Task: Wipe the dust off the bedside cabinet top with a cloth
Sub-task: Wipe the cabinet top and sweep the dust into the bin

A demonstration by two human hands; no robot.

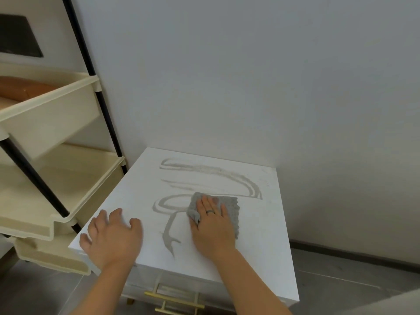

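- The cabinet top (261,235) is a smooth, matte white square slab standing against a plain pale wall (250,76).
- Grey dust streaks (211,171) curl over the top in looping, smeared bands: long arcs toward the back and a forked stroke near the front.
- The cloth (229,205) is grey, roughly rectangular and bumpy in weave. It lies flat on the middle of the top, over the end of one arc.
- The right grip (212,226) is released. Its straight fingers and palm press flat on the cloth, and one finger wears a dark ring (210,211).
- The left grip (113,237) is also released, grasping nothing. Its fingers are spread and rest on the bare top near the front left corner.
- A brass-coloured bar handle (175,300) sits on the drawer front below.
- Cream plastic trays (52,114) on black poles (100,87) stand just beside the cabinet's left edge.
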